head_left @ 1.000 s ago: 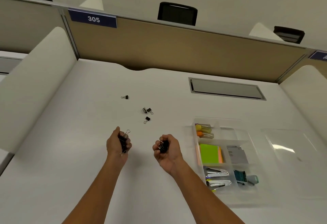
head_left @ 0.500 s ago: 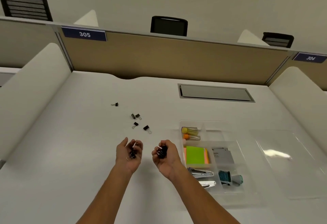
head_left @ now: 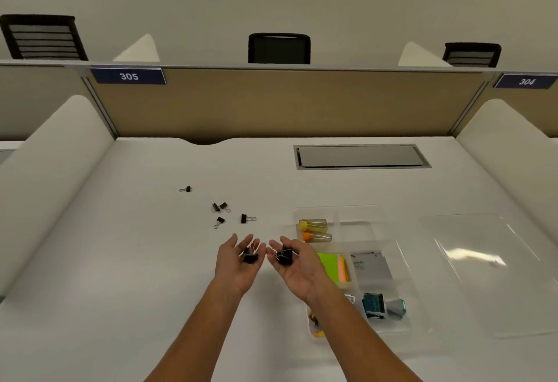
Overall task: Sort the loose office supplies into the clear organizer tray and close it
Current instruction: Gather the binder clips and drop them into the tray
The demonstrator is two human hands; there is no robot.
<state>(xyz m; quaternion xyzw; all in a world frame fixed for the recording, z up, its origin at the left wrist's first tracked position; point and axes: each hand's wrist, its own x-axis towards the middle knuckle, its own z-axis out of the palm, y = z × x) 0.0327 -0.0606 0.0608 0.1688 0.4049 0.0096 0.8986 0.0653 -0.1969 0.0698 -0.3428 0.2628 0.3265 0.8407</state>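
Both grips palm-up, open: L hand (head_left: 241, 264) & R hand (head_left: 291, 264) cradle binder clips; five clips (head_left: 218, 207) left on desk (head_left: 120, 261), tray (head_left: 377, 230) partly filled, lid (head_left: 489, 276) off.

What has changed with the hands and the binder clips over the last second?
Both hands opened from closed fists to palms up: the left hand and right hand now cradle black binder clips loosely. One more clip has appeared on the desk beside the scattered ones, apparently dropped. The organizer tray and its lid stayed put.

Black binder clips (head_left: 219, 210) loose on desk, clear tray (head_left: 401, 264) open, lid (head_left: 495, 276) off
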